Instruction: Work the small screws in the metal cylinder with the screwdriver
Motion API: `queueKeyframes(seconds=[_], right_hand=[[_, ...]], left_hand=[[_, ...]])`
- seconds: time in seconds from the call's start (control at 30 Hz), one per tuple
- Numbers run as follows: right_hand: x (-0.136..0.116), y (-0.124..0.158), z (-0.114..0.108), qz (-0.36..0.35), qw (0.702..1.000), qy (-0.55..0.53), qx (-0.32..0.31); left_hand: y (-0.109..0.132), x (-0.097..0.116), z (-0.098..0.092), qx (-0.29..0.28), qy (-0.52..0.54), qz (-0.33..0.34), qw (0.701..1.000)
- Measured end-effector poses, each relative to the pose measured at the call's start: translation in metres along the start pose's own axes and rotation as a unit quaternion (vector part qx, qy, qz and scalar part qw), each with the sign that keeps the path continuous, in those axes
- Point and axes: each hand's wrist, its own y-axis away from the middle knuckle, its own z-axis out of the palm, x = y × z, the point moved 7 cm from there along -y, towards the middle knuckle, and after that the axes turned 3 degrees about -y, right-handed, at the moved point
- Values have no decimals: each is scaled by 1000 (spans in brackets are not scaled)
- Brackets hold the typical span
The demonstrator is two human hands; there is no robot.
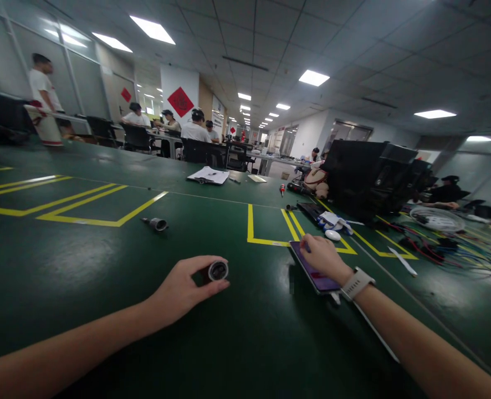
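Observation:
My left hand [187, 285] is closed, with thumb and fingers pinched around a round metal connector [218, 271]. Its dark open end faces me, held a little above the green table [104, 266]. Further back on the left, a second metal connector [157, 224] lies on its side. My right hand [322, 256], wearing a light-strapped watch, rests over a tablet [318, 280] with a purple screen. The fingers of that hand are curled in against the screen, partly hidden by the hand itself, with no object showing in them.
Yellow tape [266, 240] marks outlines on the table. Beyond lie a clipboard with paper [209, 175], a red-handled tool [282, 189] and a white oval object [332, 235]. Black cases [366, 174] and tangled cables [440, 246] stand to the right. Several people sit at desks behind.

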Motion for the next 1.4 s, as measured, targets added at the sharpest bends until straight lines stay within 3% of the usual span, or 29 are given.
queueKeyframes(seconds=[0.13, 0.27, 0.37, 0.47, 0.53, 0.6, 0.77, 1.03, 1.23, 1.4], right_hand=[[-40, -10, -4, -23, 997, -63, 30], [-97, 8, -3, -70, 979, -187, 33], [-132, 31, -3, -91, 848, -522, -1], [-149, 52, -4, -81, 734, -674, -18], [-151, 61, -5, -74, 686, -723, -26], [-148, 65, -3, -48, 663, -747, -31], [-133, 67, 4, 23, 657, -754, -21], [-124, 69, 20, 43, 608, -792, -25], [-122, 73, 28, 33, 625, -778, -50], [-122, 78, 26, 21, 637, -769, -49]], left_hand=[[-3, -6, -5, 20, -26, 5, 999], [-5, -18, -10, 33, -83, 25, 996], [-5, -20, -15, 47, -151, 68, 985], [-5, -14, -15, 48, -175, 101, 978], [-5, -9, -15, 50, -155, 106, 981], [-7, -8, -10, 27, -123, 92, 988], [-13, -15, 12, -79, -60, -4, 995], [-34, -13, 27, -52, -27, 2, 998], [-31, -20, 21, -10, -73, 37, 997], [-24, -20, 29, -66, -31, 17, 997]])
